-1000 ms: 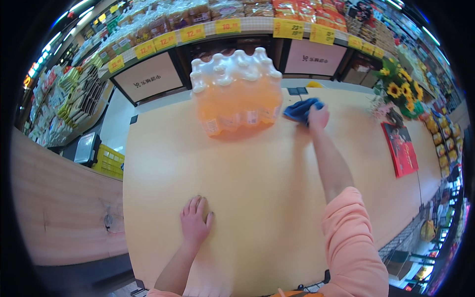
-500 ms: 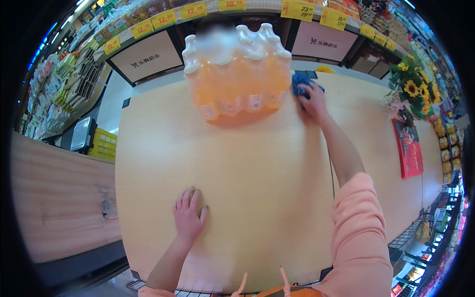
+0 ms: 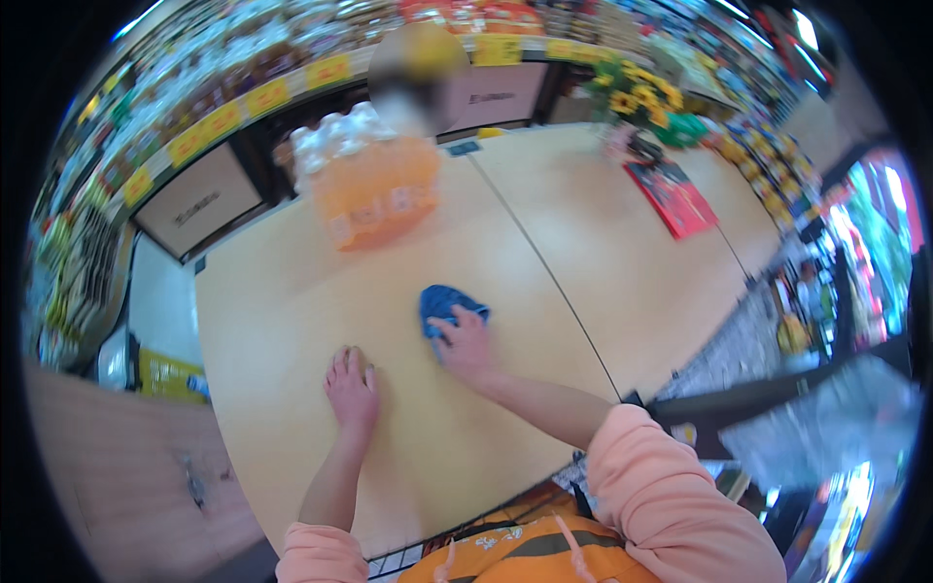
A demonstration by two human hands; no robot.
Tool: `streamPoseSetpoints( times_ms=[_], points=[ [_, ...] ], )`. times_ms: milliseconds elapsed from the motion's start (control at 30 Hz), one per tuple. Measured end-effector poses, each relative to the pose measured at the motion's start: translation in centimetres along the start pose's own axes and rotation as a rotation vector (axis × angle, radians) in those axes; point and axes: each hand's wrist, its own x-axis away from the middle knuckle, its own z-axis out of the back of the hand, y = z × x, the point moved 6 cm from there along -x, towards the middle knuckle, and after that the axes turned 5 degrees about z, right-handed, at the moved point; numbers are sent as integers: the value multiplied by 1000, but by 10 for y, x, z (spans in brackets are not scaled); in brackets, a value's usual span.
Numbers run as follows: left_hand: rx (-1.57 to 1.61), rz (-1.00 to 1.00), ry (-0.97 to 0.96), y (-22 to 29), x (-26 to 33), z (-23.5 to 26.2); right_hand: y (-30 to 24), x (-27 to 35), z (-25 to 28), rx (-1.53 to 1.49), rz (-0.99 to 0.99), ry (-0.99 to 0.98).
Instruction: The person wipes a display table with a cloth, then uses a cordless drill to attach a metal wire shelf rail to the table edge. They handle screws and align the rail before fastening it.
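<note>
Under my right hand (image 3: 465, 348) is a crumpled blue cloth (image 3: 445, 303), pressed against the light wooden tabletop (image 3: 525, 389). The fingers lie over the cloth's near side, partly bent. My left hand (image 3: 352, 389) rests on the same tabletop to the left, fingers stretched out and holding nothing. Beyond both hands, at the table's far edge, stands a shrink-wrapped pack of orange drink bottles (image 3: 374, 189) with white caps. It touches neither hand.
A seam runs across the table right of my right hand. Farther right lie a red flat booklet (image 3: 673, 197) and a bunch of sunflowers (image 3: 637, 92). Shelves with yellow price tags line the back. A yellow crate (image 3: 173, 374) sits left of the table.
My right hand has drawn the blue cloth from beside the bottle pack back toward me, to the table's middle. The view has turned to the right. My left hand stays flat.
</note>
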Motion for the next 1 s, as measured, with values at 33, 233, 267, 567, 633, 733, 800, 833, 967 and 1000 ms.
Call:
streamPoseSetpoints(
  times_ms=[33,233,267,567,633,733,800,833,967,1000],
  points=[
    [7,-25,45,-3,0,-2,-16,14,-8,-2,-92,-37],
    [289,-67,-368,-23,-41,14,-182,117,-96,-360,-660,-161],
    [306,-224,-249,-13,-45,43,-222,134,-116,-395,-690,-325],
    [526,-594,-231,51,88,367,-474,183,-99,-1528,-170,-1141],
    [447,-814,-501,64,151,399,-449,163,-57,-1196,272,-903],
    [446,-1052,-937,74,222,406,-361,180,17,-795,317,-959],
    [422,-931,-1068,71,254,384,-294,229,99,-1294,126,-937],
    [360,-837,-1157,68,270,362,-258,257,132,-1306,-36,-927],
    [662,-215,-1322,91,323,248,-122,400,285,-525,-491,-438],
    [637,73,-1340,97,348,210,-110,443,318,-681,-632,-275]
  ],
)
